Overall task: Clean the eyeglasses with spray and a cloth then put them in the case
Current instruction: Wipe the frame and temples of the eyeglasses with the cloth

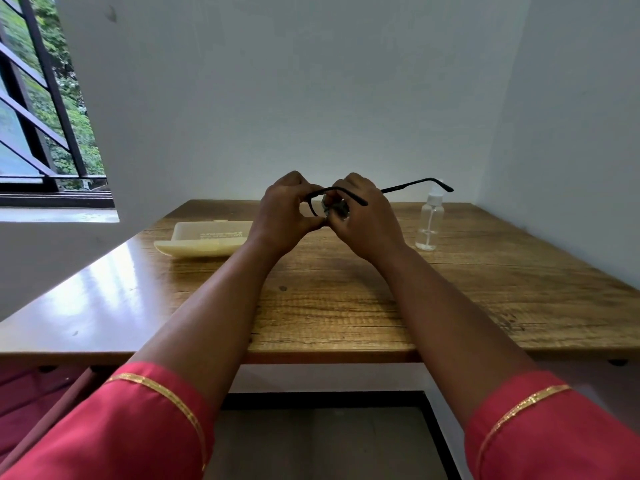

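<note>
**Wiping a lens above the tabletop**

Both hands are holding thin black-framed eyeglasses [412, 186] above the grained wooden tabletop [346, 306]. The left hand [284, 213] is pinching the frame with curled fingers; the right hand [363, 216] is pinching a small grey cloth [335, 208] against a lens. Left of the eyeglasses is lying an open cream plastic case [204, 239]; right is standing a clear cylindrical spray bottle [429, 220].

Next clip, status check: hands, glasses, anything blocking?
Left hand grips glasses. Right hand rubs cloth on lens. Case open, bottle upright; nothing blocking.
</note>
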